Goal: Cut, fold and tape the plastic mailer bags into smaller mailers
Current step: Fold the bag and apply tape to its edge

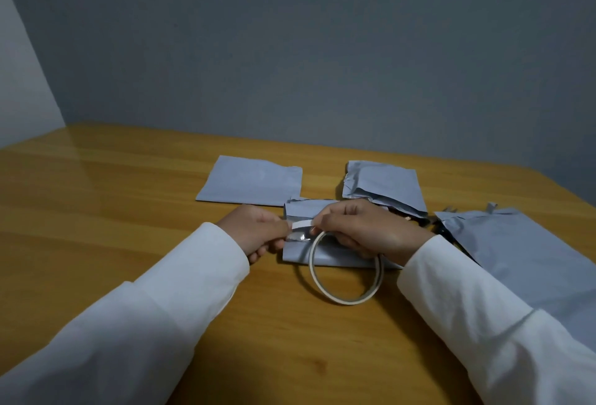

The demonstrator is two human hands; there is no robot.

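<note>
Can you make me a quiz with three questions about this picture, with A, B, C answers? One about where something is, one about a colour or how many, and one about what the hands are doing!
1. Where is the tape roll?
A. at the far edge of the table
B. hanging from the right hand, near the person
C. on the floor

2. What colour are the sleeves?
A. white
B. red
C. black

3. What is the left hand doing?
A. lying flat on the table
B. pinching the free end of the tape strip
C. holding scissors

Answers:
1. B: the ring dangles under the right hand, over the folded mailer.
2. A: both arms wear white cloth.
3. B: its fingers nip the white tape strip pulled from the roll.
</note>
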